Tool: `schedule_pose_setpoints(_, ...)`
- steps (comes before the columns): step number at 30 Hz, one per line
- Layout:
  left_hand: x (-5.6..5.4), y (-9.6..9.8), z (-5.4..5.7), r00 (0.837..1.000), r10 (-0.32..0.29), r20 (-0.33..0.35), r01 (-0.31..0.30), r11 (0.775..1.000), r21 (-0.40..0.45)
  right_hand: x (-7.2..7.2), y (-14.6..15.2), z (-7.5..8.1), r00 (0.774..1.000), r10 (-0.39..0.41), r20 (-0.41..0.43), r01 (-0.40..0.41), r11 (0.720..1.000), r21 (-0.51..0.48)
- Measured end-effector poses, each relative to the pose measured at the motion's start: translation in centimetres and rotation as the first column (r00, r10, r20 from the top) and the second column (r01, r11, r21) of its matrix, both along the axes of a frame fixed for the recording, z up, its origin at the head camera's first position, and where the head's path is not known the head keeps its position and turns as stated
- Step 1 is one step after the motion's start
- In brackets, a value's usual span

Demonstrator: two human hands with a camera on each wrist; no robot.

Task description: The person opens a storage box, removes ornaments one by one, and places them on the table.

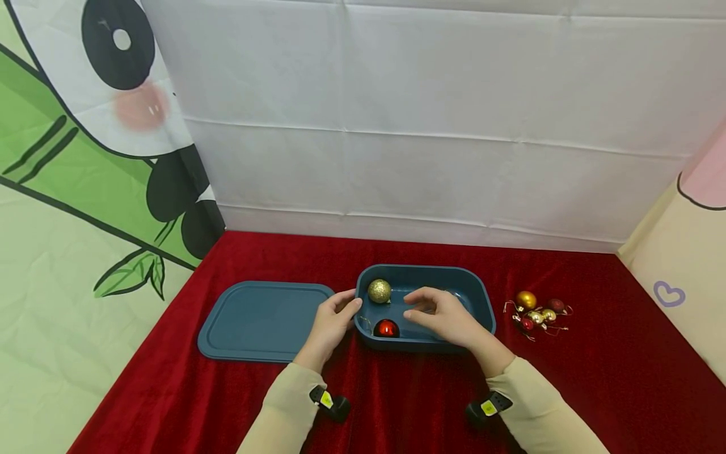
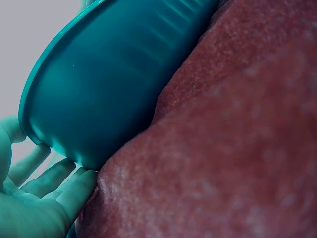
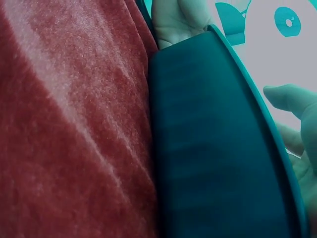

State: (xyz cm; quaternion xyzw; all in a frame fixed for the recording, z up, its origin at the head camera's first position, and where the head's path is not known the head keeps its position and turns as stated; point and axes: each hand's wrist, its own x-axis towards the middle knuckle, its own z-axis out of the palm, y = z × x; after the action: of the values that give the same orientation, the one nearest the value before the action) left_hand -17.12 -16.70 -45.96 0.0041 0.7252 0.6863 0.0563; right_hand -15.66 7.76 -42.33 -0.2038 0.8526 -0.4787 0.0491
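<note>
A blue rectangular box stands uncovered on the red cloth. Inside it, a glittery gold bauble lies toward the back left and a shiny red bauble near the front wall. My left hand touches the box's left end from outside; in the left wrist view, its fingertips rest against the outer wall. Over the box's middle is my right hand, thumb and fingers apart with nothing visible between them. That hand hides part of the box floor behind it.
A flat blue lid lies left of the box. Right of the box is a cluster of small baubles, among them a gold bauble and a dark red bauble, with loose strings. A white cloth wall rises behind the table.
</note>
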Motion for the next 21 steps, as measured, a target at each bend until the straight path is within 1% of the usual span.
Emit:
schedule_pose_setpoints(3,0.0,0.0,0.1,1.0,-0.007,0.009,0.007,1.0,0.001,-0.1,-0.4,-0.1,1.0,0.018,0.008,-0.018,1.0,0.01)
schedule_pose_setpoints(7,1.1,0.1,2.0,1.0,-0.02,0.016,0.021,1.0,-0.014,-0.2,-0.8,-0.2,0.999,0.049,0.006,-0.049,0.998,0.027)
schedule_pose_setpoints(8,1.2,0.2,2.4,1.0,-0.022,0.015,0.022,1.0,-0.017,-0.3,-0.9,-0.3,0.998,0.057,0.005,-0.057,0.998,0.033)
schedule_pose_setpoints(10,1.3,0.2,2.5,1.0,-0.025,0.015,0.026,1.0,-0.016,-0.4,-1.0,-0.4,0.997,0.071,0.008,-0.072,0.996,0.044)
schedule_pose_setpoints(15,0.1,0.0,0.4,1.0,-0.008,0.011,0.008,1.0,-0.001,-0.6,-1.5,-0.4,0.995,0.098,0.012,-0.099,0.993,0.06)
schedule_pose_setpoints(18,0.0,0.1,0.0,1.0,0.003,-0.002,-0.003,1.0,-0.006,-0.7,-1.8,-0.4,0.994,0.11,0.009,-0.11,0.992,0.064)
schedule_pose_setpoints(21,0.1,0.1,0.1,1.0,0.009,-0.015,-0.009,1.0,-0.014,-0.8,-2.1,-0.4,0.993,0.119,0.007,-0.119,0.99,0.073)
